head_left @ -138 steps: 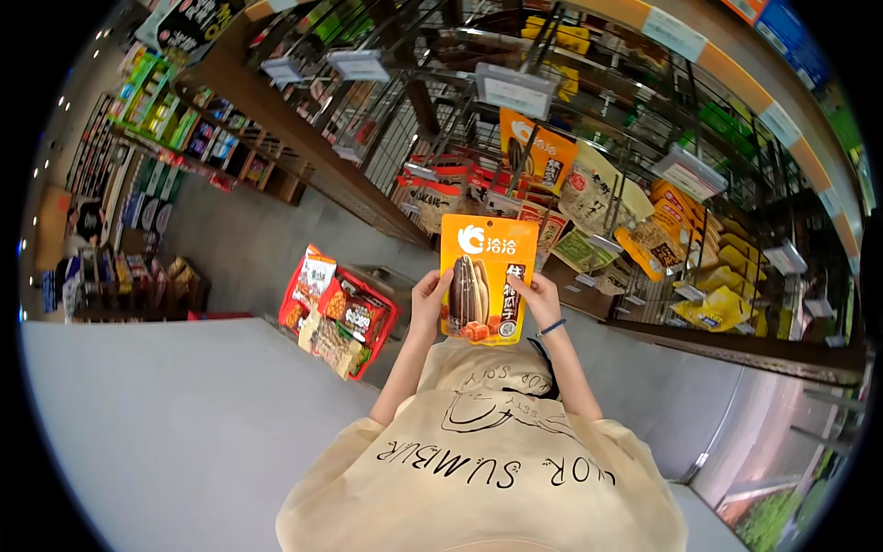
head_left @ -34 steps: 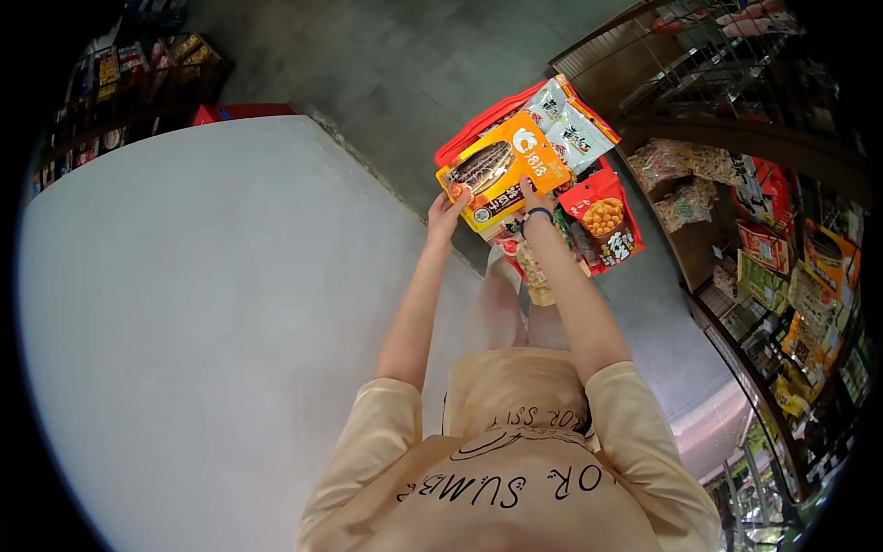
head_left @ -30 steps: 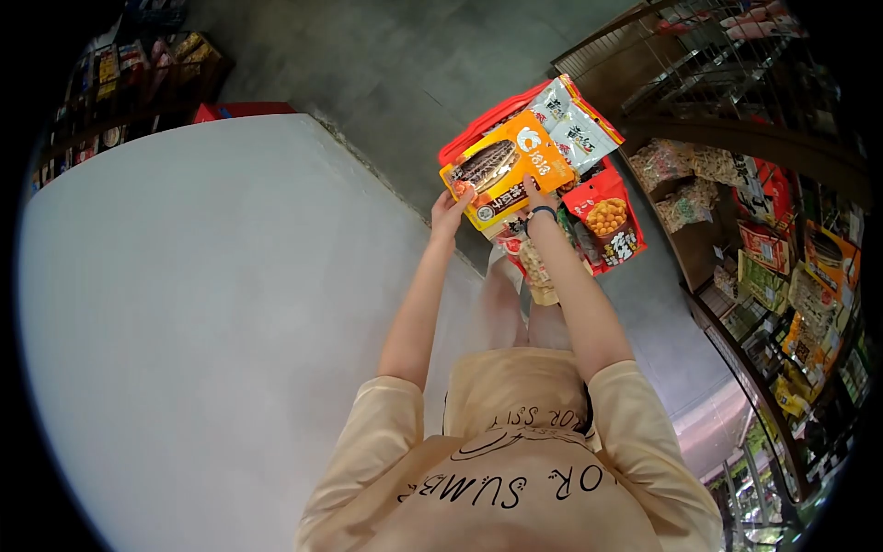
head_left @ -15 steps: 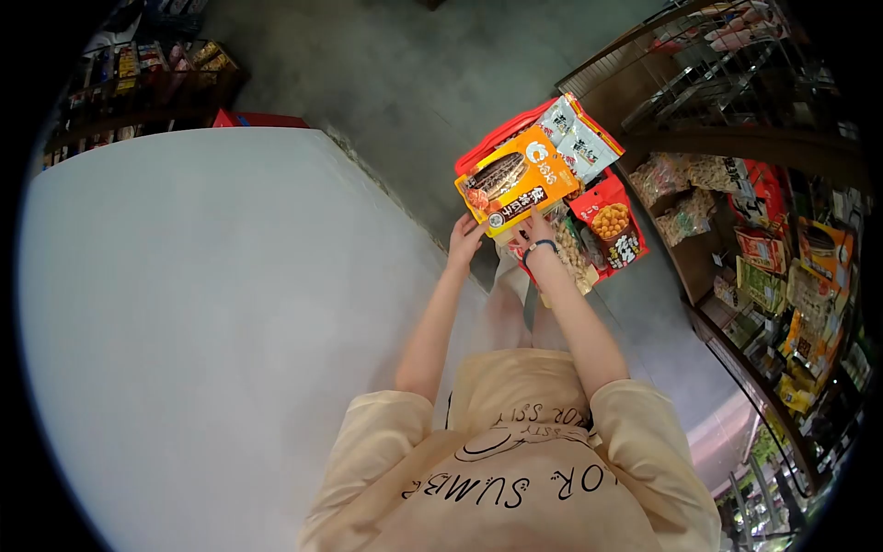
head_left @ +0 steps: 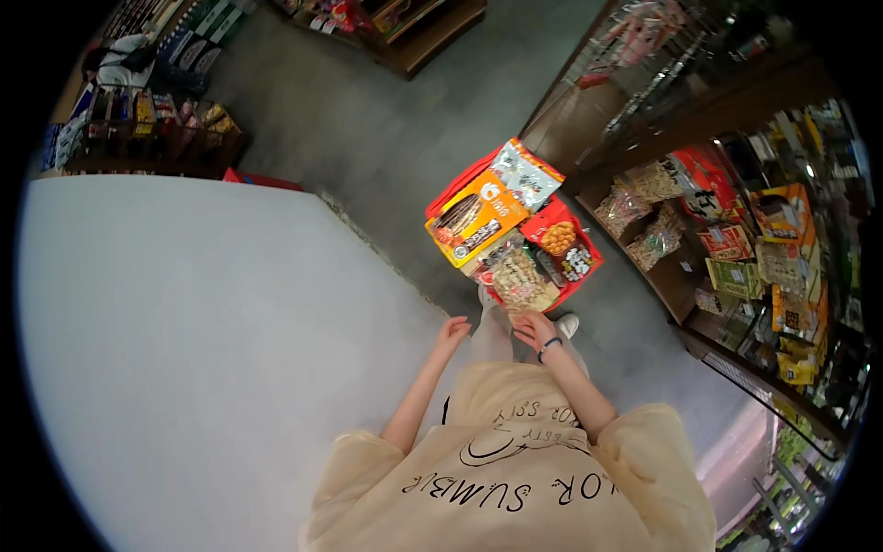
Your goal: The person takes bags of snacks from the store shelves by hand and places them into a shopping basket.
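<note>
A red basket (head_left: 452, 183) on the floor is full of snack bags. The orange sunflower seed bag (head_left: 475, 217) lies on its left side, beside a silver-white bag (head_left: 526, 175) and a red bag with round nuts (head_left: 557, 237). A clear bag of pale nuts (head_left: 522, 281) is at the near end. My left hand (head_left: 451, 333) is held below the basket, off the bags, its fingers loosely bent and holding nothing. Near the clear bag's lower edge is my right hand (head_left: 533, 332), with a dark wristband; its fingers are apart and empty.
A large pale grey surface (head_left: 212, 368) fills the left. Shelves with hanging snack bags (head_left: 733, 278) stand at the right. Another shelf unit (head_left: 414, 46) is at the top, and a goods rack (head_left: 152, 133) at upper left, near a partly visible person (head_left: 124, 64).
Both hands have let go of the orange bag, which now lies in the basket, and have drawn back toward my body. The view has shifted, showing more of the shelves at the top.
</note>
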The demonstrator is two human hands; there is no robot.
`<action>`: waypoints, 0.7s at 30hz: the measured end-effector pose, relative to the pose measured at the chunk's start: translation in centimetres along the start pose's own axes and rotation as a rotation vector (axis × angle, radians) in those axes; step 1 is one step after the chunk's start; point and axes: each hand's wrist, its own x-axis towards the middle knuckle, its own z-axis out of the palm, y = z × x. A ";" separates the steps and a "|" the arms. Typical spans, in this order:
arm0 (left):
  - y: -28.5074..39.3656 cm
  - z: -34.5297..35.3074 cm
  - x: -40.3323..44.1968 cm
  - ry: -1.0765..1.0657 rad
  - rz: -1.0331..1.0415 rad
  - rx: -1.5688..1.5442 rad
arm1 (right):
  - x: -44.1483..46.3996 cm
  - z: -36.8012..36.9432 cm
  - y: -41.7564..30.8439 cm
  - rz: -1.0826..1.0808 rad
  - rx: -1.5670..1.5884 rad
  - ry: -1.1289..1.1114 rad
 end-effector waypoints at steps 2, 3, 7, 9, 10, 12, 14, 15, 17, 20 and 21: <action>-2.7 1.1 -0.3 -0.006 0.100 -0.012 | -0.5 -4.4 0.8 -0.063 -0.085 0.147; -3.4 2.1 -0.6 -0.034 0.122 0.002 | -0.6 -7.4 1.4 -0.104 -0.150 0.179; -2.6 8.1 -1.9 -0.177 0.094 0.276 | -1.6 -21.3 4.8 -0.308 -0.432 0.379; -2.9 11.2 -1.4 -0.292 0.102 0.412 | -3.1 -27.0 6.1 -0.278 -0.385 0.561; -3.2 12.8 -1.0 -0.314 0.121 0.439 | -3.7 -29.7 7.2 -0.248 -0.306 0.642; -2.7 16.9 -0.9 -0.337 0.266 0.386 | -5.7 -33.7 9.2 -0.174 -0.036 0.739; -0.5 20.9 -1.9 -0.405 0.335 0.472 | -6.4 -37.4 12.0 -0.122 0.087 0.818; 0.2 22.9 -2.3 -0.459 0.328 0.577 | -6.6 -39.2 13.5 -0.136 0.169 0.800; 0.8 25.9 -2.4 -0.541 0.356 0.796 | -6.9 -41.4 16.9 -0.131 0.242 0.784; 2.3 30.9 -3.9 -0.559 0.390 0.996 | -8.5 -42.4 20.1 -0.106 0.351 0.758; 2.0 32.4 -3.9 -0.568 0.390 1.059 | -8.7 -42.5 21.0 -0.092 0.389 0.773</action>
